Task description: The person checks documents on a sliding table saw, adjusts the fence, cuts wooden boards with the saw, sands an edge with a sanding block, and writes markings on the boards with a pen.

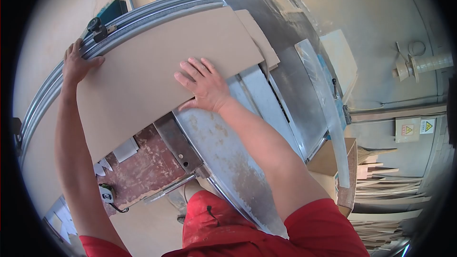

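Observation:
A wide tan fiberboard panel (157, 62) lies flat across a saw machine, its far edge along a curved-looking metal fence (166, 4). My left hand (78, 64) is at the far left edge, fingers hooked over the fence and thumb stretched over the panel. Flat on the panel near its near edge rests my right hand (204, 85), fingers spread, with its thumb at the border. A black stop block (97, 29) sits on the fence just beyond my left hand. Under the panel's right end, another board (259, 38) shows.
The grey metal saw table (223, 152) extends below my right arm, with a slot (276, 95) to the right. A tape measure (107, 194) and white scraps lie on a reddish board (147, 162). A long guard arm (323, 100) and stacked wood strips (390, 190) are at right.

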